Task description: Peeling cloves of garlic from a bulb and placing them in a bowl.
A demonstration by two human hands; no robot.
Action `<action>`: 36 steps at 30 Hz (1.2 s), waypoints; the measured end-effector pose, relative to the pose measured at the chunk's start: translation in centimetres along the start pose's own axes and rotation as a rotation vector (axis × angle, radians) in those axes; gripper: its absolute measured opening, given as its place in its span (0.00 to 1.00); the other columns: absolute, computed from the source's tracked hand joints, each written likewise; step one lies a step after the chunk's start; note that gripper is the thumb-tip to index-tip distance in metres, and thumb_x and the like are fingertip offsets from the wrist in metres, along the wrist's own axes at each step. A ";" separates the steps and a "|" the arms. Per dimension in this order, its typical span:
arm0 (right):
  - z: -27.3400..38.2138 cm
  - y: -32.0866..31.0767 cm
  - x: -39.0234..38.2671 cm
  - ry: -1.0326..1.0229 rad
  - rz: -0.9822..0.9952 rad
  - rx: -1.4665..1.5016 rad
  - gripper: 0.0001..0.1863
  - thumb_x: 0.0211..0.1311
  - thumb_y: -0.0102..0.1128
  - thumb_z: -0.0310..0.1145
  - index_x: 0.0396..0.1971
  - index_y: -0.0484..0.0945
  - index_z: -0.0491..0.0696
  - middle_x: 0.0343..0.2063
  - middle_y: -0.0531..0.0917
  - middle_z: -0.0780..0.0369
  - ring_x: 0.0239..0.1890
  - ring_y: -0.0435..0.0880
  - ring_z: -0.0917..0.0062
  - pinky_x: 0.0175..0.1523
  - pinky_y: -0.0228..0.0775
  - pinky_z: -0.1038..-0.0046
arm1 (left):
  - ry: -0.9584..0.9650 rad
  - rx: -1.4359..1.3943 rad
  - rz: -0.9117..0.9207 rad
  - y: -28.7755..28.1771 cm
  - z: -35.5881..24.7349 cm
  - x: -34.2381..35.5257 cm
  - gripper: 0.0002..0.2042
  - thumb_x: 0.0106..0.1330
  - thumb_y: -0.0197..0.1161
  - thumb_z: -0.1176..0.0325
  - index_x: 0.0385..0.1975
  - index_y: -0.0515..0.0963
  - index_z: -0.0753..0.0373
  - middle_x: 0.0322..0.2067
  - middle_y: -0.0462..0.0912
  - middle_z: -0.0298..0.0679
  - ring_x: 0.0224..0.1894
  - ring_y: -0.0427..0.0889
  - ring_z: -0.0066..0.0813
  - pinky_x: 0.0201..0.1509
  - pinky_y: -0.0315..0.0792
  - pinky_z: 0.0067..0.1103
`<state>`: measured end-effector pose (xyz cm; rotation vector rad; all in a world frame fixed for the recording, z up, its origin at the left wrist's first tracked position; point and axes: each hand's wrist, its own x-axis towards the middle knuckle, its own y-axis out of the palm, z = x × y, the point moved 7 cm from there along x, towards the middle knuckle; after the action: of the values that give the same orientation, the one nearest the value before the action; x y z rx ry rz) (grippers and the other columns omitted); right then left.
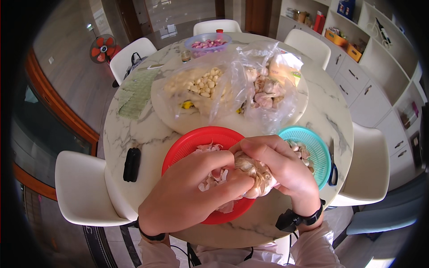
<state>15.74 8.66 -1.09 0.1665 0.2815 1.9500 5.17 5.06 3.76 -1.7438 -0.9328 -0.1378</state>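
Observation:
Both of my hands grip one whole garlic bulb (255,175) above a red plastic basket (176,149). My left hand (192,192) pinches the bulb's near side with thumb and forefinger. From the right, my right hand (283,163) wraps round it, its thumb over the top. Papery garlic skins (211,181) lie in the red basket, partly hidden under my hands. Beside my right hand is a turquoise basket (319,154) holding separate garlic cloves (304,152).
Farther off, one clear bag holds peeled cloves (206,84) and another holds garlic bulbs (268,91). Scissors (333,172) lie right of the turquoise basket. A black case (132,164), a green cloth (135,96) and a bowl of purple-pink pieces (208,43) are also on the round marble table (147,134).

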 end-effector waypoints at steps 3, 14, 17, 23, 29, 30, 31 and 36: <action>-0.2 0.0 0.1 -0.019 0.039 -0.086 0.14 0.57 0.44 0.32 0.33 0.73 0.36 0.27 0.78 0.59 0.30 0.76 0.80 0.37 0.67 0.82 | 0.010 0.015 -0.019 0.2 0.0 -0.2 0.13 0.46 0.60 0.74 0.34 0.74 0.53 0.34 0.69 0.37 0.33 0.71 0.33 0.35 0.67 0.22; 0.0 0.2 0.1 -0.105 0.007 -0.201 0.12 0.57 0.42 0.28 0.30 0.73 0.36 0.23 0.77 0.62 0.27 0.72 0.86 0.32 0.65 0.83 | -0.050 0.093 -0.023 0.4 -0.1 -0.7 0.09 0.49 0.57 0.70 0.30 0.74 0.51 0.33 0.69 0.36 0.32 0.70 0.32 0.37 0.67 0.26; -0.2 0.2 0.4 -0.132 -0.014 -0.207 0.12 0.57 0.43 0.28 0.30 0.73 0.35 0.22 0.77 0.63 0.26 0.72 0.87 0.31 0.65 0.84 | -0.096 0.153 -0.031 0.5 0.1 -0.8 0.08 0.48 0.57 0.70 0.29 0.74 0.53 0.34 0.69 0.36 0.33 0.71 0.33 0.38 0.67 0.26; -0.1 -0.1 0.4 -0.146 -0.037 -0.267 0.13 0.58 0.41 0.29 0.30 0.73 0.35 0.22 0.77 0.63 0.26 0.71 0.87 0.31 0.64 0.84 | -0.041 0.187 -0.066 0.5 0.1 -0.4 0.09 0.45 0.57 0.71 0.28 0.72 0.59 0.32 0.71 0.36 0.31 0.72 0.33 0.37 0.67 0.26; 0.3 -0.3 0.4 -0.135 -0.028 -0.252 0.14 0.57 0.41 0.30 0.30 0.73 0.35 0.26 0.78 0.61 0.28 0.74 0.82 0.35 0.66 0.83 | -0.014 0.193 -0.106 0.2 -0.2 -0.3 0.09 0.43 0.58 0.73 0.27 0.70 0.62 0.30 0.71 0.35 0.30 0.72 0.33 0.35 0.67 0.25; 0.3 -0.5 0.3 -0.138 -0.034 -0.219 0.14 0.57 0.41 0.30 0.30 0.73 0.34 0.26 0.78 0.60 0.29 0.75 0.81 0.36 0.66 0.82 | -0.044 0.203 -0.105 0.0 0.1 -0.2 0.10 0.42 0.59 0.73 0.26 0.70 0.62 0.30 0.71 0.35 0.29 0.72 0.33 0.33 0.67 0.25; 0.3 -0.6 0.3 -0.138 -0.036 -0.220 0.14 0.57 0.41 0.30 0.30 0.73 0.34 0.26 0.78 0.60 0.29 0.75 0.81 0.36 0.66 0.82 | -0.074 0.213 -0.104 -0.1 0.4 -0.1 0.10 0.41 0.59 0.74 0.26 0.70 0.62 0.29 0.71 0.35 0.28 0.72 0.33 0.32 0.67 0.24; 0.9 -1.6 0.1 -0.131 -0.112 -0.146 0.17 0.57 0.39 0.32 0.29 0.72 0.33 0.25 0.78 0.57 0.27 0.76 0.78 0.36 0.67 0.81 | -0.087 0.134 -0.217 -0.8 0.5 -0.7 0.12 0.40 0.60 0.75 0.28 0.71 0.62 0.29 0.72 0.37 0.29 0.73 0.34 0.32 0.68 0.23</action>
<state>17.34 9.41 -0.64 0.1776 0.0605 1.8315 4.05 5.17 3.83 -1.5327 -1.1675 -0.1377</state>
